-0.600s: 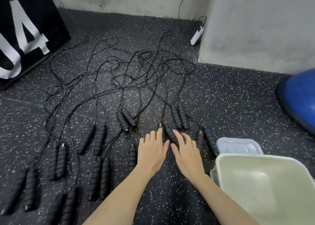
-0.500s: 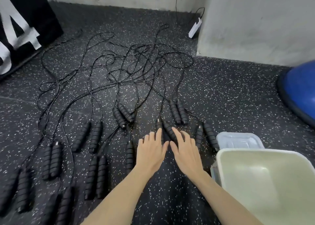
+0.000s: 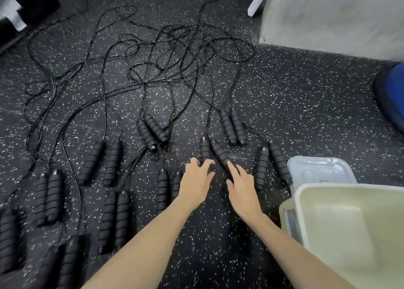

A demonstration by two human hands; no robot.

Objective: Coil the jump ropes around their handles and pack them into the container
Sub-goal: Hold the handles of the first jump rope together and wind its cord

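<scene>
Several black jump ropes lie spread on the speckled floor, their thin cords tangled (image 3: 175, 54) further back. Their ribbed foam handles lie in pairs. The nearest pair, a left handle (image 3: 204, 149) and a right handle (image 3: 219, 153), lies just ahead of my hands. My left hand (image 3: 196, 181) bends its fingers over the lower end of the left handle. My right hand (image 3: 242, 190) rests its fingers flat on the lower end of the right handle. The pale open container (image 3: 306, 203) stands at the right, next to my right forearm.
A clear lid (image 3: 321, 170) lies on the floor behind the container. More handle pairs lie nearby (image 3: 271, 164) (image 3: 232, 126) (image 3: 152, 130) (image 3: 167, 188). A blue dome (image 3: 391, 96) sits far right, a white wall block (image 3: 328, 15) back right, and a black board (image 3: 26, 2) back left.
The view has tipped down and closer. Both hands slid forward onto the nearest handle pair, and the left fingers went from straight to bent.
</scene>
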